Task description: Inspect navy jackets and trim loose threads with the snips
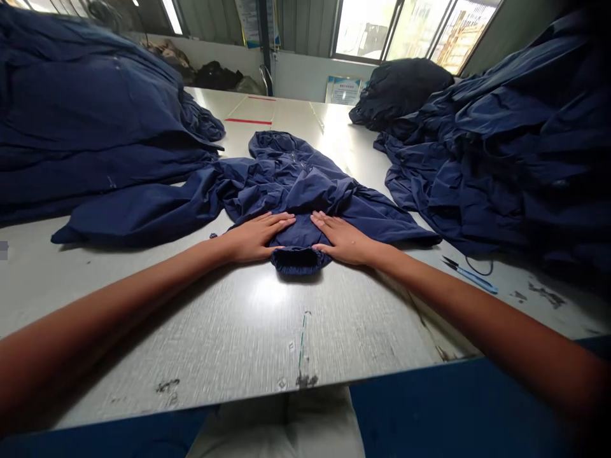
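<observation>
A navy blue hooded garment lies spread on the table in front of me, rumpled in its middle. One elastic-gathered end points toward me with its dark opening showing. My left hand rests flat on the fabric left of that end, fingers stretched out. Across from it, my right hand lies flat on the cloth at the right side, fingers also extended. Both thumbs are close to the gathered opening. Neither hand grips the fabric.
The pale table has its front edge close to my body. A large pile of navy garments stands at left, another pile at right. Light blue thread snips lie on the right. A dark bundle sits farther back.
</observation>
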`<state>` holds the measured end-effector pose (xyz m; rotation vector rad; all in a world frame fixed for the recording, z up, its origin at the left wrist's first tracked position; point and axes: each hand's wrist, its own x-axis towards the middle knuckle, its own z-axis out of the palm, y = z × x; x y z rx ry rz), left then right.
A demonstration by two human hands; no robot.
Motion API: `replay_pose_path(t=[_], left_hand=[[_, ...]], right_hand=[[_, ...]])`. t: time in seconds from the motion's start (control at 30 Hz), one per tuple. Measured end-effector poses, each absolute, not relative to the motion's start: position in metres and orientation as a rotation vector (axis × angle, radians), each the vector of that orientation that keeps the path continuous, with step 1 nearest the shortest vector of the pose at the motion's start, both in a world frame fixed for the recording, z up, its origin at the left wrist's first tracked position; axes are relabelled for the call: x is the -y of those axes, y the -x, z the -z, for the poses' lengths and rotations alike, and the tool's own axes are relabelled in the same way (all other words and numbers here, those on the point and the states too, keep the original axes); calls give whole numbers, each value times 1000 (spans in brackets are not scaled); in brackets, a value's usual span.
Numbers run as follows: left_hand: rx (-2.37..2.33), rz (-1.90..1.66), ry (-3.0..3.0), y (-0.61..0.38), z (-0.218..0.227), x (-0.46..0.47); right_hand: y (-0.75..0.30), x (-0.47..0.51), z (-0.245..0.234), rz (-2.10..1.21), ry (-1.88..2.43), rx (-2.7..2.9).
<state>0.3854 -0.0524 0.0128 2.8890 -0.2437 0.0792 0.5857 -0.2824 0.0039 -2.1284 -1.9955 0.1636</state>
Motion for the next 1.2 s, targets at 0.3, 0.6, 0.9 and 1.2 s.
replay_pose_path(t=[0.3, 0.6, 0.9, 1.2], left_hand=[[257, -321, -2868, -375, -17, 56], [247, -505, -2830, -366, -19, 60], [297, -568, -2861, -370, -17, 60], [365, -449, -2843, -377, -18, 65]], right_hand=[[-584, 281, -3, -95, 2092, 1935], [-582, 281, -8, -109, 2108, 1923], [-583, 284, -4, -26, 2075, 1931], [-583, 292, -6, 64, 1961, 1876]])
